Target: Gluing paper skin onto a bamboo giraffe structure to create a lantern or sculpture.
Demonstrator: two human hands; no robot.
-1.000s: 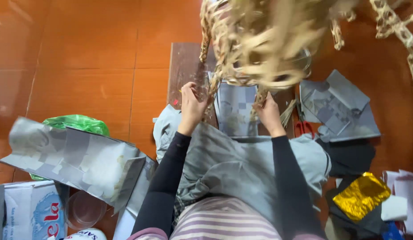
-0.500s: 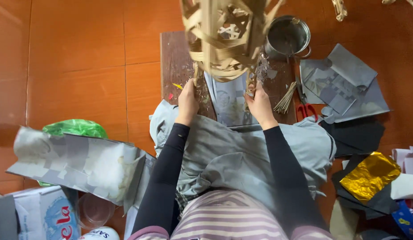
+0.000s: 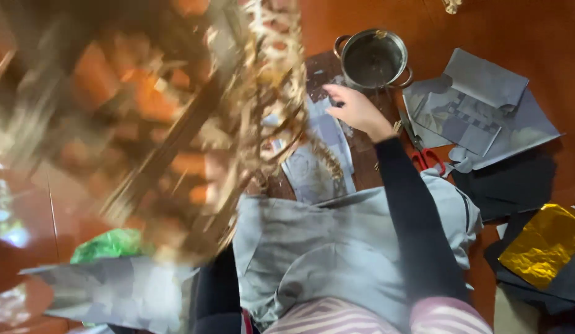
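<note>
Over the dark board on the floor, toward one o'clock from my lap, my right hand (image 3: pixel 357 110) is resting with its fingers loosely curled, gripping nothing, fingertips touching the grey paper sheets (image 3: pixel 318 154) lying there. Just beyond it, at twelve o'clock from the hand, a steel pot (image 3: pixel 374 59) is sitting on the orange tiles. At nine o'clock a woven bamboo frame (image 3: pixel 176 124) is filling the left half of my view, blurred and very close to the camera; it is probably being held by my left hand, but that hand is hidden behind it and I cannot tell its grip. Red-handled scissors (image 3: pixel 427 158) are lying at three o'clock beside my forearm, near folded grey paper (image 3: pixel 479 105), with gold foil (image 3: pixel 544 241) at four o'clock.
</note>
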